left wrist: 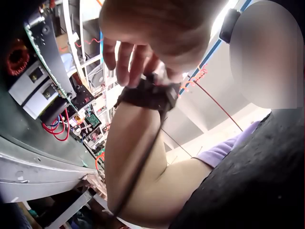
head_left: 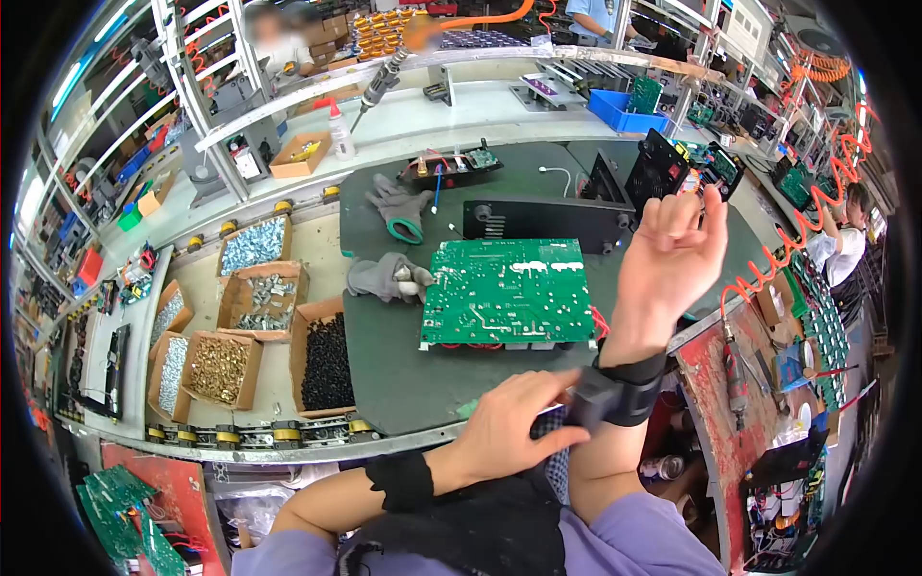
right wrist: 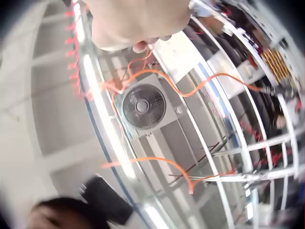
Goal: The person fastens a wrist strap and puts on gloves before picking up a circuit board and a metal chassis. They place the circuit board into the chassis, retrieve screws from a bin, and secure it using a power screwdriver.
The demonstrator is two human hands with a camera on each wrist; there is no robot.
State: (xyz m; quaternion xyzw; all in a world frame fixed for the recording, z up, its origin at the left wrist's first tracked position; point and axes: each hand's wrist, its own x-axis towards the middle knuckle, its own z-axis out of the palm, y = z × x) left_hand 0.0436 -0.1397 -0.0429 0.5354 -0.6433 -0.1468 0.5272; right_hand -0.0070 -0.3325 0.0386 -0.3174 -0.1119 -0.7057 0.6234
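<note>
My right hand [head_left: 672, 254] is raised to the right of a green circuit board [head_left: 509, 293], fingers loosely curled and holding nothing. A black strap [head_left: 637, 389] circles the right wrist, with a small black camera [head_left: 594, 396] on it. My left hand [head_left: 514, 422] reaches across to that camera. Its thumb and index finger stand spread, with the fingertips right at the camera's near side and slightly blurred. In the left wrist view, the fingers [left wrist: 126, 62] hang over the strapped wrist. The board lies solder side up on the dark green work mat [head_left: 384, 384].
Two grey gloves [head_left: 401, 206] lie left of the board, and a black metal housing [head_left: 538, 221] stands behind it. Cardboard boxes hold brass screws [head_left: 219, 368], black screws [head_left: 327, 360] and silver parts. A screwdriver [head_left: 382, 82] hangs above the bench. A coiled orange hose [head_left: 768, 269] runs down at right.
</note>
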